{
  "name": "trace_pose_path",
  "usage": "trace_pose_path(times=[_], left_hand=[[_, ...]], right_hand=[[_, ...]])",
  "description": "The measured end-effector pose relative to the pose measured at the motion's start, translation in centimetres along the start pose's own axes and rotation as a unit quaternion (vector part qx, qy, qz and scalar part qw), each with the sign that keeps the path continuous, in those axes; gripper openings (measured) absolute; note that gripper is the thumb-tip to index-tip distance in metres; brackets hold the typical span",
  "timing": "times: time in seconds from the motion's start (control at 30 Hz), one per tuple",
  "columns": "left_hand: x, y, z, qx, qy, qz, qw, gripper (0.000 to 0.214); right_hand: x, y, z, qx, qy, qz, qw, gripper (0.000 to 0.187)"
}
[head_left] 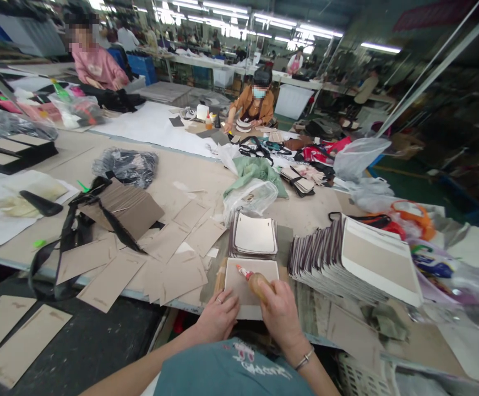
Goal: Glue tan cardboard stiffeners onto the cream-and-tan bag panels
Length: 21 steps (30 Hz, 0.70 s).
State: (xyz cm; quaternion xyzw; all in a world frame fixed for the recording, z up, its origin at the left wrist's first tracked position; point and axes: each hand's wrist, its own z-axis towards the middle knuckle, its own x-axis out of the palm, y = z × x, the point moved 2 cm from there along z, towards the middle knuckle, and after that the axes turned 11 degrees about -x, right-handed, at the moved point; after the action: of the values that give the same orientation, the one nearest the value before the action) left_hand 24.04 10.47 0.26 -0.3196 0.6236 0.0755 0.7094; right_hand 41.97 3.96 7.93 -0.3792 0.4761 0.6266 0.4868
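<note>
My right hand (281, 313) is closed round a small amber glue bottle (257, 282) with a red-and-white nozzle, tip down on a pale rectangular panel (260, 270) at the table's near edge. My left hand (218, 316), a ring on one finger, rests with fingers curled on the panel's lower left edge. Just beyond the panel lies a stack of pale rounded pieces (255, 235). To the right a long row of stacked panels (347, 256) leans over.
Loose brown card pieces (169, 253) and black straps (74, 225) litter the table (190, 181) on the left. Plastic bags (250, 198) and a green cloth (254, 170) lie further back. Two people (256, 102) work at the far side. A white basket (359, 377) sits low right.
</note>
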Motion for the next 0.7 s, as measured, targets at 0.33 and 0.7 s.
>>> trace_pose_path(times=[0.33, 0.7], left_hand=[[-0.3, -0.1, 0.0, 0.017, -0.036, -0.006, 0.999, 0.03], [-0.4, 0.0, 0.0, 0.023, -0.031, 0.001, 0.999, 0.031]], right_hand=[[-2.1, -4.5, -4.8, 0.081, -0.061, -0.087, 0.991, 0.035], [-2.3, -4.7, -5.5, 0.095, -0.068, -0.108, 0.987, 0.036]])
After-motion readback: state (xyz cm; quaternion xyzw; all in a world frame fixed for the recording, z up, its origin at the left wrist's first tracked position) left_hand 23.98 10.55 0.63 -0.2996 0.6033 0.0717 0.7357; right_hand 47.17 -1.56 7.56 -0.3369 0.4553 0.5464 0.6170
